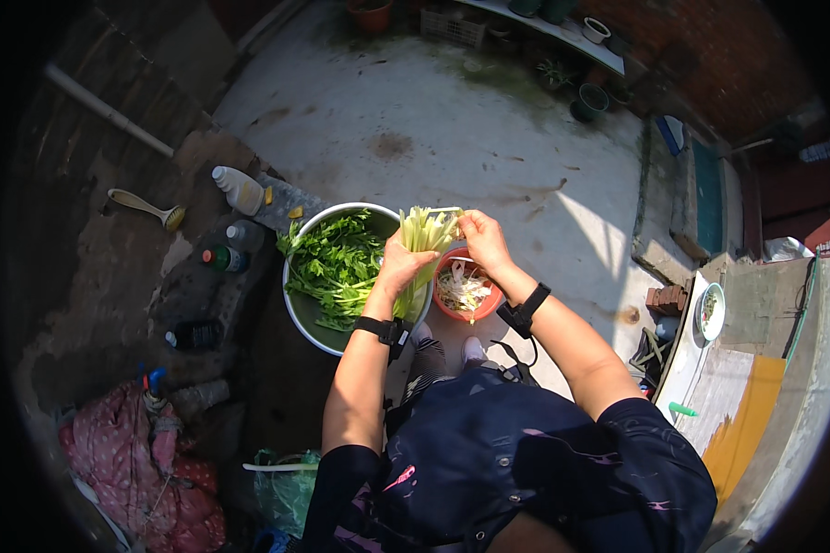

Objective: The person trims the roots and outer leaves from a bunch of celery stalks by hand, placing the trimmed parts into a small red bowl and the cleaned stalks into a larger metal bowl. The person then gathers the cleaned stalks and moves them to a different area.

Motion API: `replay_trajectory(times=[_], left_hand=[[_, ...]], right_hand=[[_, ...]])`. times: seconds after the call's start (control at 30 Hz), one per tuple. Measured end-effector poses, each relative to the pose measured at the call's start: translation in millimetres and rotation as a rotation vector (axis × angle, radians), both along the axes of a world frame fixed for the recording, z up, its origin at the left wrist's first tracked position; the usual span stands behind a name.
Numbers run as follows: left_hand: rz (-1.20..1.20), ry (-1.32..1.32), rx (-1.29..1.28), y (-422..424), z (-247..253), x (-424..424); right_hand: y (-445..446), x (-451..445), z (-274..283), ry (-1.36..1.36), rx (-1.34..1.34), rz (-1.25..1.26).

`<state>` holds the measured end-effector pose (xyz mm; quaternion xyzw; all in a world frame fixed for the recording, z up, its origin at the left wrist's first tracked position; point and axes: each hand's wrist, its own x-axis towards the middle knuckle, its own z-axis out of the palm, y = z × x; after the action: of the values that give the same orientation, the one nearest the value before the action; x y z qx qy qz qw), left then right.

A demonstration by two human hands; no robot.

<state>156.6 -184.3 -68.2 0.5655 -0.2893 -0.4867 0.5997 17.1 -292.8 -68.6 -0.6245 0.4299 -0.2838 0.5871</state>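
My left hand [405, 263] is wrapped around a thick bunch of celery [429, 231], its pale stalk ends pointing away from me. At those ends, the fingers of my right hand [483, 238] pinch a pale stalk that lies crosswise over the bunch. Leafy green celery [335, 266] fills much of a large metal basin [309, 330] below and left of my hands. Under my right hand stands an orange-red bucket [496, 298] with whitish plastic and plant scraps [462, 287] inside. Part of the basin is hidden behind my left forearm.
On the ledge to the left are a scrub brush [145, 206], a white bottle [238, 190] and several other bottles. A polka-dot cloth [131, 470] covers something near a blue-handled tap [154, 381]. A white bowl [711, 312] rests on a board at right. My shoes are beside the bucket.
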Motion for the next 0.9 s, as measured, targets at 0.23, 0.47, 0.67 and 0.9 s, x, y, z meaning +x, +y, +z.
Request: replay_trajectory(times=[0.23, 0.47, 0.67, 0.9], left_hand=[[0.051, -0.075, 0.009, 6.1, -8.1, 2.1], [0.059, -0.12, 0.008, 7.0, -15.2, 1.0], [0.091, -0.038, 0.016, 6.7, 2.4, 4.4], [0.024, -0.039, 0.015, 12.5, 0.8, 13.4]], right_hand=[[1.2, -0.4, 30.3, 0.255, -0.749, -0.086], [-43.1, -16.1, 70.5, -0.003, -0.163, -0.036], [-14.6, -39.1, 98.7, 0.047, 0.027, 0.489], [18.1, -17.2, 69.8, 0.471, -0.532, 0.613]])
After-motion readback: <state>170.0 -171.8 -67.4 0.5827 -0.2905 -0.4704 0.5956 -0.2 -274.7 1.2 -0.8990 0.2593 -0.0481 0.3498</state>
